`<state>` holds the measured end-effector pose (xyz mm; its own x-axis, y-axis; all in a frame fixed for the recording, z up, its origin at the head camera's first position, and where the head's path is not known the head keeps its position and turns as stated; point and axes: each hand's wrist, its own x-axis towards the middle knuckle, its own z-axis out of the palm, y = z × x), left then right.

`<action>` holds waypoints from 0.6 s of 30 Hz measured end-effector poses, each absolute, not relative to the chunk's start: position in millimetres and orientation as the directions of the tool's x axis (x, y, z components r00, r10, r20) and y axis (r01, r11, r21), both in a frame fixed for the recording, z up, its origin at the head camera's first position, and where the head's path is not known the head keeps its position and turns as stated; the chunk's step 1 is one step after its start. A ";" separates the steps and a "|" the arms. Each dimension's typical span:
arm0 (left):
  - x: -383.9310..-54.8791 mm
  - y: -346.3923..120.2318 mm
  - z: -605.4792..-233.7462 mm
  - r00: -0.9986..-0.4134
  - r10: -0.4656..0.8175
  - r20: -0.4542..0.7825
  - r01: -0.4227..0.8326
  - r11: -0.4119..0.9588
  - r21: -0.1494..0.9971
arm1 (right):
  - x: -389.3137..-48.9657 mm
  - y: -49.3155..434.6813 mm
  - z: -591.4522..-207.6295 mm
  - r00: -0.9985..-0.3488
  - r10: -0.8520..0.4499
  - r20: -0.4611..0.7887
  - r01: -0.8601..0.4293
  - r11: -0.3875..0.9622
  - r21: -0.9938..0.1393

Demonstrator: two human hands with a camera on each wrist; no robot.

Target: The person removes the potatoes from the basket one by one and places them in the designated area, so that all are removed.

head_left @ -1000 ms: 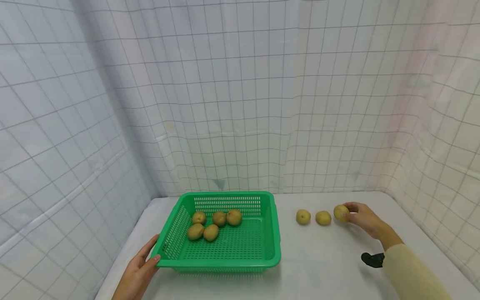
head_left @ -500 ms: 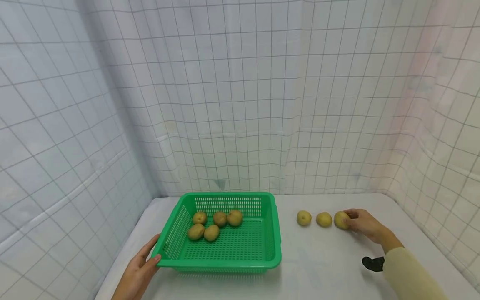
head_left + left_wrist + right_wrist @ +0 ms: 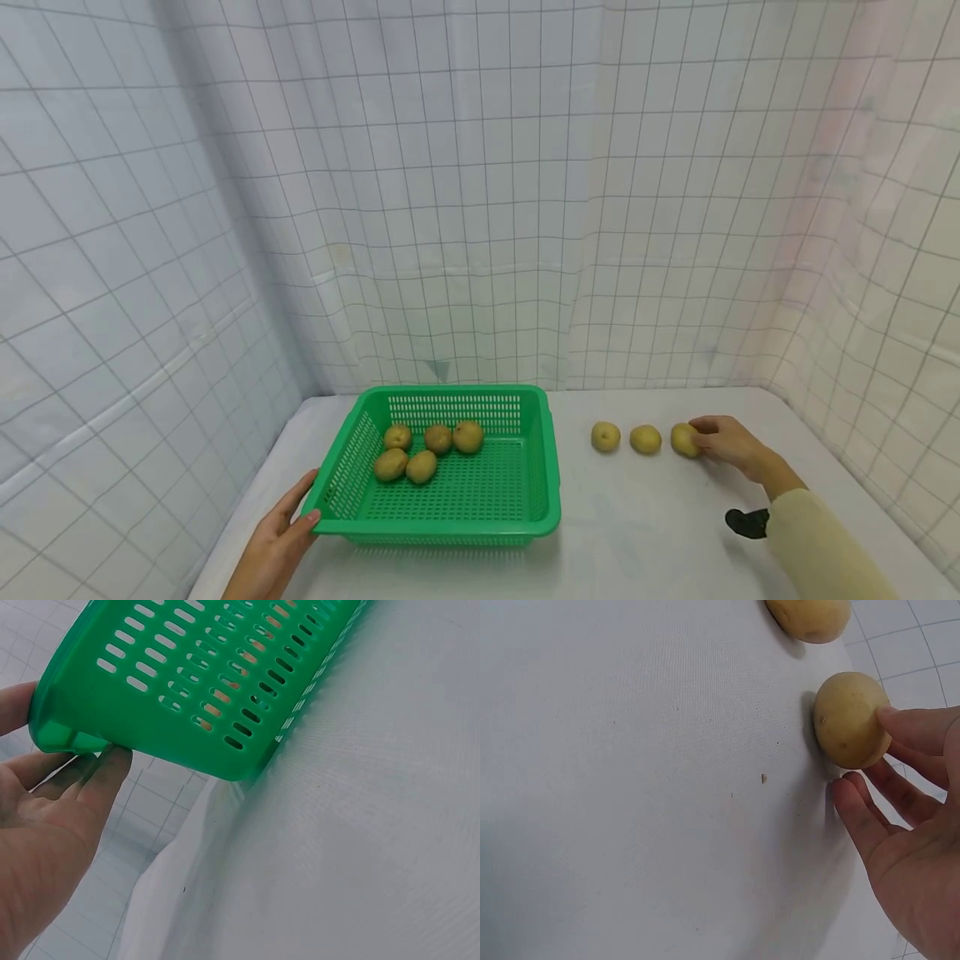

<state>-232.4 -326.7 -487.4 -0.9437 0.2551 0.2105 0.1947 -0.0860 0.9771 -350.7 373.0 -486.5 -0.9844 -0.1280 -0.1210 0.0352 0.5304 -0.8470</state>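
Note:
At its near left corner, my left hand (image 3: 276,537) grips the rim of a green plastic basket (image 3: 442,527), thumb on top and fingers underneath. The left wrist view shows those fingers (image 3: 105,780) under the rim, beside the slotted wall. Several potatoes (image 3: 422,467) lie in the basket's left half. To the right, my right hand (image 3: 731,446) holds a potato (image 3: 684,440) that rests on the table. In the right wrist view the thumb presses this potato (image 3: 847,720) from the side, with fingers partly hidden behind it.
Two more potatoes, a middle one (image 3: 646,439) and a left one (image 3: 606,437), stand in a row with the held one on the white table (image 3: 622,533). Gridded white curtains (image 3: 465,208) enclose the back and sides. A black strap-like piece (image 3: 746,523) sticks out by the right sleeve.
My right hand has lowered its potato onto the table, at the right end of the row, and shifted slightly right. The left hand and basket stay put.

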 end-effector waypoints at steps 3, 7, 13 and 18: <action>-232.1 -326.6 -488.1 -0.943 0.257 0.210 0.193 -0.089 0.977 | -351.3 374.6 -488.9 -0.988 -0.109 -0.108 0.029 0.554 -0.832; -231.4 -325.7 -488.1 -0.947 0.252 0.202 0.185 -0.089 0.979 | -351.4 375.2 -488.1 -0.992 -0.101 -0.078 0.005 0.582 -0.813; -231.1 -325.7 -487.2 -0.947 0.252 0.202 0.186 -0.084 0.979 | -348.7 374.9 -481.0 -0.992 -0.119 -0.031 -0.048 0.606 -0.794; -231.2 -326.3 -487.1 -0.948 0.250 0.196 0.181 -0.085 0.980 | -348.4 374.4 -474.7 -0.989 -0.145 -0.010 -0.083 0.616 -0.783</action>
